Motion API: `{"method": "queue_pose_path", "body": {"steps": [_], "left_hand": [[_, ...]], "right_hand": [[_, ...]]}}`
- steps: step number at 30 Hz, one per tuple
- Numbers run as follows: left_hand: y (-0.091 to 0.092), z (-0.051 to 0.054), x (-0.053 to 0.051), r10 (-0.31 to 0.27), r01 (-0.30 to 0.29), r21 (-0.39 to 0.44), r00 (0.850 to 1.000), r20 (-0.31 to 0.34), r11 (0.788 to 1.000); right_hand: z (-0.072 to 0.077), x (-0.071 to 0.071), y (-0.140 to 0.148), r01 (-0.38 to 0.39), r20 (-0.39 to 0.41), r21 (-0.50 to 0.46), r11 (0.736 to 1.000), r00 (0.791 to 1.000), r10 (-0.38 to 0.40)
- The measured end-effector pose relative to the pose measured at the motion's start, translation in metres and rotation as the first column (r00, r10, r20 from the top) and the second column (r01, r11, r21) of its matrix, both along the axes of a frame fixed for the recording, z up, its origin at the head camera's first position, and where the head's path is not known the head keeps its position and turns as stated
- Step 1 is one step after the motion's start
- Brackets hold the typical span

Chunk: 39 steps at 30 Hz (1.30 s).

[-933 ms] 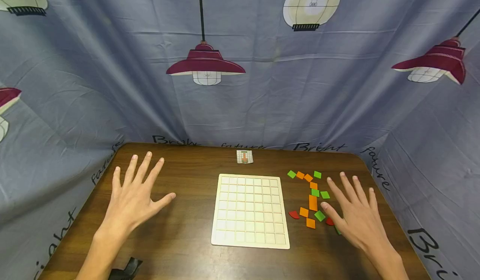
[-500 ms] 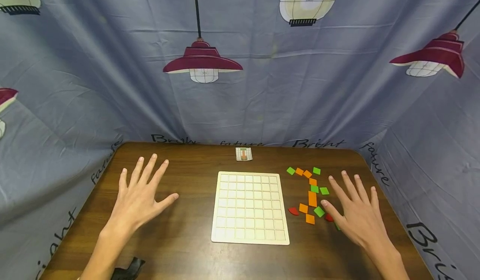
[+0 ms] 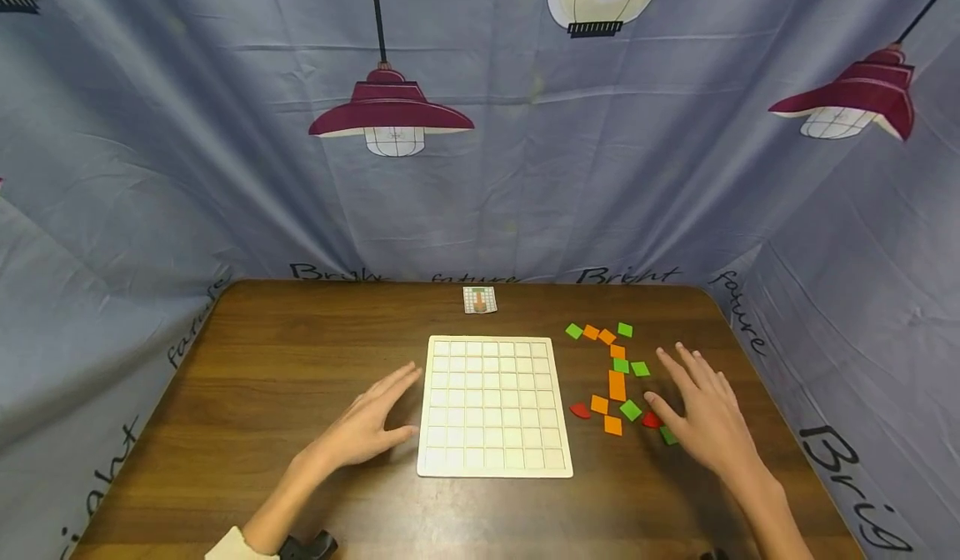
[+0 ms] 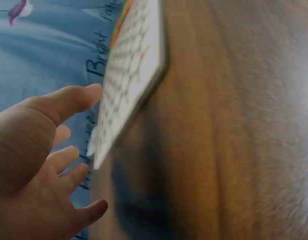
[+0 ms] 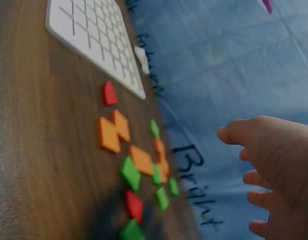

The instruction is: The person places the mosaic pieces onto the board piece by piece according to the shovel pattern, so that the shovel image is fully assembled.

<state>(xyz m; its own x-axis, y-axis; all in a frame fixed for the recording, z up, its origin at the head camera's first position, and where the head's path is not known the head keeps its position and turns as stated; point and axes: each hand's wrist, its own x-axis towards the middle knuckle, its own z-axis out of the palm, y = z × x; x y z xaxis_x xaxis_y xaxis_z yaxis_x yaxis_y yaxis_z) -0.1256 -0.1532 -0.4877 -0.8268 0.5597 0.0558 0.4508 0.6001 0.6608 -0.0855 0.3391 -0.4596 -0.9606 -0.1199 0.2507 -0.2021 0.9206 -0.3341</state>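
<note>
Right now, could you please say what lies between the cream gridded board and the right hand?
The head view shows flat green squares, orange tiles and red wedges there.

1. L hand (image 3: 367, 422): was over far-L part of brown wooden surface (image 3: 322, 327), fingers splayed wide; now just beside L edge of cream square gridded board (image 3: 495, 406), fingers closer tog., pointing R.
2. Cream sleeve cuff (image 3: 238, 546) now in view on L forearm.
3. R hand (image 3: 708, 422): fingers less splayed; red wedge-shaped flat piece (image 3: 652, 419) & green flat piece (image 3: 668, 435) by it now less covered.
4. Head view shifted: maroon lampshade print (image 3: 392, 114) on blue-grey cloth (image 3: 480, 202) sits higher & further L in frame.
</note>
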Motion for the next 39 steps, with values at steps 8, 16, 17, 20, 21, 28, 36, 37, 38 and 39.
{"method": "queue_pose_path", "body": {"steps": [8, 16, 17, 20, 21, 28, 36, 37, 38, 39], "left_hand": [[0.007, -0.026, -0.007, -0.065, 0.072, -0.069, 0.994, 0.088, 0.995], [0.008, -0.026, -0.010, -0.091, 0.102, -0.094, 0.989, 0.116, 0.990], [0.008, -0.026, -0.010, -0.093, 0.104, -0.088, 0.988, 0.120, 0.991], [0.008, -0.026, -0.011, -0.103, 0.114, -0.078, 0.986, 0.135, 0.990], [0.008, -0.027, -0.011, -0.108, 0.119, -0.074, 0.985, 0.136, 0.990], [0.009, -0.031, -0.010, -0.133, 0.142, -0.056, 0.981, 0.142, 0.988], [0.011, -0.033, -0.009, -0.130, 0.138, -0.046, 0.980, 0.149, 0.989], [0.011, -0.033, -0.009, -0.130, 0.138, -0.046, 0.980, 0.148, 0.989], [0.011, -0.033, -0.009, -0.130, 0.138, -0.047, 0.981, 0.147, 0.989], [0.011, -0.032, -0.009, -0.128, 0.137, -0.048, 0.981, 0.145, 0.989]], "right_hand": [[-0.036, -0.023, 0.017, 0.003, 0.062, -0.289, 0.957, 0.998, 0.016], [-0.061, -0.039, 0.028, 0.042, 0.133, -0.358, 0.933, 0.991, 0.007], [-0.064, -0.041, 0.029, 0.050, 0.147, -0.357, 0.933, 0.989, 0.003], [-0.070, -0.046, 0.031, 0.078, 0.175, -0.358, 0.930, 0.984, -0.015], [-0.072, -0.048, 0.033, 0.085, 0.185, -0.362, 0.928, 0.983, -0.018], [-0.086, -0.057, 0.044, 0.107, 0.206, -0.398, 0.911, 0.978, -0.025], [-0.084, -0.065, 0.049, 0.095, 0.232, -0.409, 0.908, 0.973, 0.003], [-0.084, -0.065, 0.049, 0.090, 0.230, -0.403, 0.911, 0.973, 0.005], [-0.084, -0.065, 0.050, 0.086, 0.226, -0.396, 0.914, 0.974, 0.007], [-0.083, -0.065, 0.050, 0.084, 0.225, -0.388, 0.918, 0.974, 0.006]]}}
